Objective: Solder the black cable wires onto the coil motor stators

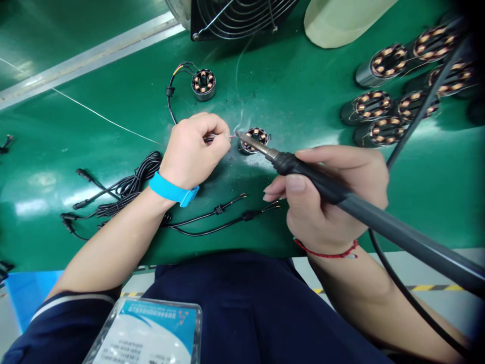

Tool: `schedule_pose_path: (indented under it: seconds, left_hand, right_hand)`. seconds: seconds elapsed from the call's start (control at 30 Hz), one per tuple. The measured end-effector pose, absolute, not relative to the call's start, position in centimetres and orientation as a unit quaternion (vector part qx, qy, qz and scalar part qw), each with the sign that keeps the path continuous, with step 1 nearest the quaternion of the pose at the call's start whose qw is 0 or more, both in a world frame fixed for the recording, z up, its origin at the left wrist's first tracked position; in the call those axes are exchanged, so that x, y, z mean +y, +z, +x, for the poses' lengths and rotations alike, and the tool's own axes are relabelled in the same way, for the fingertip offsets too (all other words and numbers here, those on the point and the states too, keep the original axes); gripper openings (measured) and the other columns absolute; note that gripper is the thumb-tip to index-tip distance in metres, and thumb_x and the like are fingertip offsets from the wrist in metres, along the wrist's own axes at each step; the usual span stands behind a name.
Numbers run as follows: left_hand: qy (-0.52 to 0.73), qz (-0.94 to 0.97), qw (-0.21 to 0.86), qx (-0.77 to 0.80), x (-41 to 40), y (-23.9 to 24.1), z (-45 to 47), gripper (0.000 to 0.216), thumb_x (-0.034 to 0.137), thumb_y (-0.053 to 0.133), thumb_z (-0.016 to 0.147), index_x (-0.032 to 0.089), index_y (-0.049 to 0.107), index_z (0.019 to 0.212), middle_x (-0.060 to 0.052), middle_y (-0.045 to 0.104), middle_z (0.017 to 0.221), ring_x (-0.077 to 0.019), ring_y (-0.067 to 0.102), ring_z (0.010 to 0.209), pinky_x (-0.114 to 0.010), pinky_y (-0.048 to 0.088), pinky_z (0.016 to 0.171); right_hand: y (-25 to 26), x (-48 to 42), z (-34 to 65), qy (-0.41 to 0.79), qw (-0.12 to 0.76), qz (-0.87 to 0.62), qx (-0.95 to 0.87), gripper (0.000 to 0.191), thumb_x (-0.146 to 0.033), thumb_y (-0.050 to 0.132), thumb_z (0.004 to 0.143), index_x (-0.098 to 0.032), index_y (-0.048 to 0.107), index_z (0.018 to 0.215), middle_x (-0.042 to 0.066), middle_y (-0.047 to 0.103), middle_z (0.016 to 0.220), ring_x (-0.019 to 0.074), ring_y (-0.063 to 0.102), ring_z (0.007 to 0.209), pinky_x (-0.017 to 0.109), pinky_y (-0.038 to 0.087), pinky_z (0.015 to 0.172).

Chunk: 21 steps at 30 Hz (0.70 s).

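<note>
My right hand (pixel 333 197) is closed around a soldering iron (pixel 322 179). The iron's tip reaches to the left edge of a motor stator (pixel 255 140) with copper coils, and thin smoke rises there. My left hand (pixel 197 146), with a blue wrist strap, pinches a thin wire (pixel 232 135) whose end is at the iron's tip. Whether wire and tip touch I cannot tell. Behind my left hand stands another stator (pixel 203 83), joined to a black cable (pixel 170 101) by coloured leads.
Coiled black cables (pixel 132 182) lie left of me, with two stripped cable ends (pixel 217 210) in front. Several stators (pixel 386 63) stand at the right. A fan (pixel 242 17) is at the back; the iron's cord (pixel 420 108) crosses the right side.
</note>
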State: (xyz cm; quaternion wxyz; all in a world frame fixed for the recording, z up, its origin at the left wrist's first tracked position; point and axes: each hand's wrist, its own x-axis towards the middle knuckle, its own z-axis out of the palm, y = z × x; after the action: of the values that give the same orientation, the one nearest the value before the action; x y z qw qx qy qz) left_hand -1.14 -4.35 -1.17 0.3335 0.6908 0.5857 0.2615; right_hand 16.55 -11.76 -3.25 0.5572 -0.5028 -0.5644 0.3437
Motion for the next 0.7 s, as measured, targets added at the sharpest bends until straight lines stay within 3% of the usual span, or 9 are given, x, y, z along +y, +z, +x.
schedule_pose_path:
  seconds: [0.13, 0.33, 0.47, 0.57, 0.7]
  left_hand:
    - [0.259, 0.689, 0.336, 0.587, -4.4, -1.2, -1.2, 0.016, 0.009, 0.053, 0.076, 0.019, 0.055, 0.064, 0.000, 0.060, 0.068, -0.0136, 0.055, 0.072, -0.031, 0.047, 0.074]
    - [0.262, 0.685, 0.340, 0.589, -4.4, -1.3, -1.2, 0.016, 0.011, 0.053, 0.077, 0.019, 0.056, 0.064, 0.000, 0.059, 0.068, -0.0145, 0.056, 0.074, -0.030, 0.046, 0.072]
    - [0.260, 0.689, 0.335, 0.588, -4.4, -1.3, -1.2, 0.016, 0.010, 0.053, 0.077, 0.019, 0.056, 0.064, 0.000, 0.060, 0.070, -0.0142, 0.056, 0.074, -0.030, 0.047, 0.072]
    - [0.263, 0.688, 0.333, 0.589, -4.3, -1.3, -1.2, 0.015, 0.010, 0.054, 0.076, 0.018, 0.056, 0.064, -0.001, 0.061, 0.069, -0.0137, 0.055, 0.073, -0.030, 0.047, 0.073]
    - [0.265, 0.691, 0.334, 0.584, -4.3, -1.4, -1.3, 0.015, 0.010, 0.054, 0.076, 0.018, 0.056, 0.063, -0.001, 0.061, 0.069, -0.0137, 0.054, 0.071, -0.031, 0.046, 0.075]
  right_hand:
    - [-3.2, -11.7, 16.4, 0.349, 0.575, -0.488, -0.555, 0.019, -0.031, 0.065, 0.089, -0.031, 0.060, 0.107, -0.003, 0.065, 0.080, 0.0110, 0.065, 0.052, 0.026, 0.052, 0.042]
    - [-3.2, -11.7, 16.5, 0.326, 0.555, -0.510, -0.571, 0.018, -0.035, 0.064, 0.088, -0.033, 0.060, 0.106, -0.002, 0.065, 0.081, 0.0143, 0.063, 0.054, 0.033, 0.053, 0.045]
    - [-3.6, -11.7, 16.7, 0.313, 0.522, -0.537, -0.584, 0.026, -0.038, 0.066, 0.087, -0.036, 0.061, 0.112, 0.002, 0.067, 0.102, 0.0171, 0.066, 0.064, 0.040, 0.059, 0.057]
    - [-3.5, -11.6, 16.9, 0.335, 0.485, -0.537, -0.604, 0.034, -0.038, 0.064, 0.089, -0.041, 0.058, 0.122, 0.002, 0.070, 0.105, 0.0200, 0.070, 0.074, 0.041, 0.061, 0.063]
    - [-2.2, -10.9, 17.2, 0.344, 0.470, -0.523, -0.622, 0.043, -0.035, 0.061, 0.092, -0.045, 0.052, 0.133, -0.001, 0.068, 0.119, 0.0202, 0.073, 0.086, 0.035, 0.063, 0.059]
